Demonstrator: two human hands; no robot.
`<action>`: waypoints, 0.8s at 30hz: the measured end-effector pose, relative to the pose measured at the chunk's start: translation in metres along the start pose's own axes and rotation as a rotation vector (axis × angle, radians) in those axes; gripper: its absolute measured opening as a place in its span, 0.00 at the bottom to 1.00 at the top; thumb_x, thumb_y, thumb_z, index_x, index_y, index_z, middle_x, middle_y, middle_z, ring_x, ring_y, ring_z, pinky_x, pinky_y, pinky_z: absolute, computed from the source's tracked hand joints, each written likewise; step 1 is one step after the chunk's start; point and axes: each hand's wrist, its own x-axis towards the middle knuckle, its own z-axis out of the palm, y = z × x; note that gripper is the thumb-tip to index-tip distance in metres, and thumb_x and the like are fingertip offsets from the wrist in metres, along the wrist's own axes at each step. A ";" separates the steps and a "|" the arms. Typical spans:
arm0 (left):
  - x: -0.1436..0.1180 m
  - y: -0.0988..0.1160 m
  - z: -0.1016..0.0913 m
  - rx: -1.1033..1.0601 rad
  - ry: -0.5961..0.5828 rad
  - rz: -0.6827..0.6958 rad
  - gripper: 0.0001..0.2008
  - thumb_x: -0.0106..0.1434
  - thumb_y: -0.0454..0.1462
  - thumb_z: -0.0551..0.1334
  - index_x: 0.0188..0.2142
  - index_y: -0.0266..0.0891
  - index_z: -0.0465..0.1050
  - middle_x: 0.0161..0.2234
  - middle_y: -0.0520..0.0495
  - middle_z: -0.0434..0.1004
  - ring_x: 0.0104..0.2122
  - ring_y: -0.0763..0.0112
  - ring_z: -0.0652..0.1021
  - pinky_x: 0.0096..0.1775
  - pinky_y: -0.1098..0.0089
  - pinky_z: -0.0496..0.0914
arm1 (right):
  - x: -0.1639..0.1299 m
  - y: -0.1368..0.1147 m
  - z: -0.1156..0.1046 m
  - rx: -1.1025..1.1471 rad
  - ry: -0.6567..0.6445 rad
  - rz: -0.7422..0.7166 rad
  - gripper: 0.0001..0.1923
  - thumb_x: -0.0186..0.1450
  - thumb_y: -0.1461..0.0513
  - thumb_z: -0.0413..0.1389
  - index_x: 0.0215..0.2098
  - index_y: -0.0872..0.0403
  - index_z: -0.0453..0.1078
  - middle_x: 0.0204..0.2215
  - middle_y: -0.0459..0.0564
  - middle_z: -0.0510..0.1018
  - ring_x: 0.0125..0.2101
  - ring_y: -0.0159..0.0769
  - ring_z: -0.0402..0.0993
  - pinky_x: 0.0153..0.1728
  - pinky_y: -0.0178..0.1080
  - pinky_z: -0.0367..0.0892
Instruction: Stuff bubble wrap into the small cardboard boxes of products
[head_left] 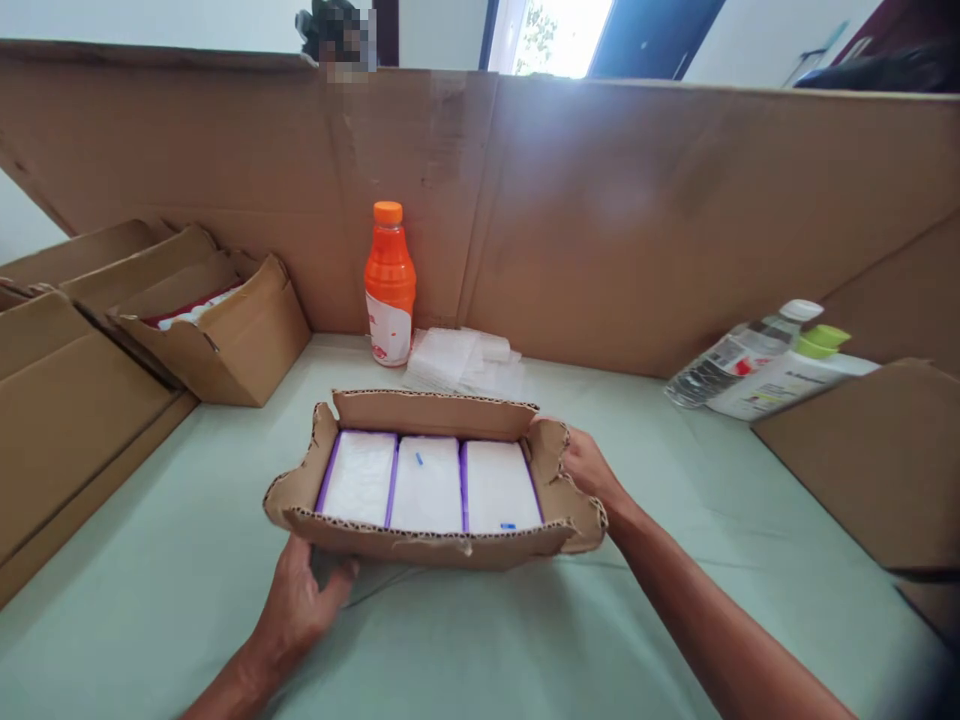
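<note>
both hands, left (300,600) & right (589,465), grip shallow corrugated cardboard tray (420,545) w/ three white packs (427,485).

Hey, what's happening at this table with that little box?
A person holds a shallow brown cardboard tray on the pale green table. The left hand grips its near left corner; the right hand holds its right wall. Three white purple-edged packets lie side by side inside. An orange plastic bottle stands behind, against a cardboard wall.
</note>
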 end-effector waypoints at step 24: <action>0.001 -0.002 0.005 0.044 0.036 0.051 0.25 0.60 0.50 0.62 0.50 0.35 0.74 0.45 0.32 0.81 0.48 0.44 0.81 0.49 0.49 0.76 | 0.058 -0.048 -0.049 -0.404 0.617 -0.494 0.07 0.64 0.65 0.56 0.40 0.52 0.72 0.38 0.48 0.76 0.35 0.35 0.74 0.37 0.39 0.70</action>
